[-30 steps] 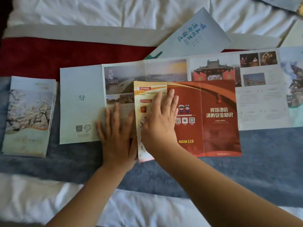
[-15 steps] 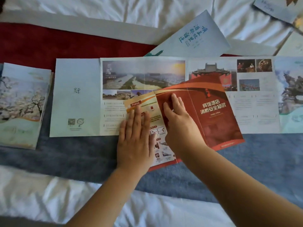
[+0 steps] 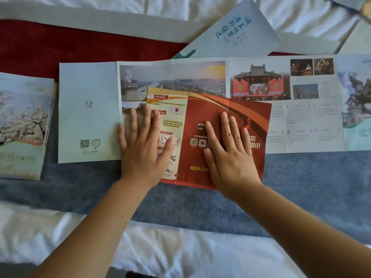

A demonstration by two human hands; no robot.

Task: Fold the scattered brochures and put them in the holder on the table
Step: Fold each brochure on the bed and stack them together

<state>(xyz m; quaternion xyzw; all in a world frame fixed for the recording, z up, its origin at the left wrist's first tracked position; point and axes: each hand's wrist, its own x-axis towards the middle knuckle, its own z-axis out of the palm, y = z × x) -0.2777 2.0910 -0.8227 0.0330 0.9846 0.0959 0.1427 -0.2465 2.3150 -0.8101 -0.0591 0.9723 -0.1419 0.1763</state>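
On the grey-blue bed runner (image 3: 301,187), the red glossy three-panel paper brochure (image 3: 202,109) lies open atop a long pale unfolded scenic brochure (image 3: 200,77). Left hand (image 3: 142,149) and right hand (image 3: 228,157) press it flat, fingers straight, slightly apart, clamping nothing. Risk: slick paper on paper over soft bedding, so folds likely skew or slide. Count: two hands; one red brochure, one long, one pale blue calligraphy brochure (image 3: 241,33), one folded blossom-print stack (image 3: 22,125), sheets uncountable. Holder not visible.

Left grip (image 3: 140,149) and right grip (image 3: 228,155) lie flat, palms down, fingers straight, slightly spread
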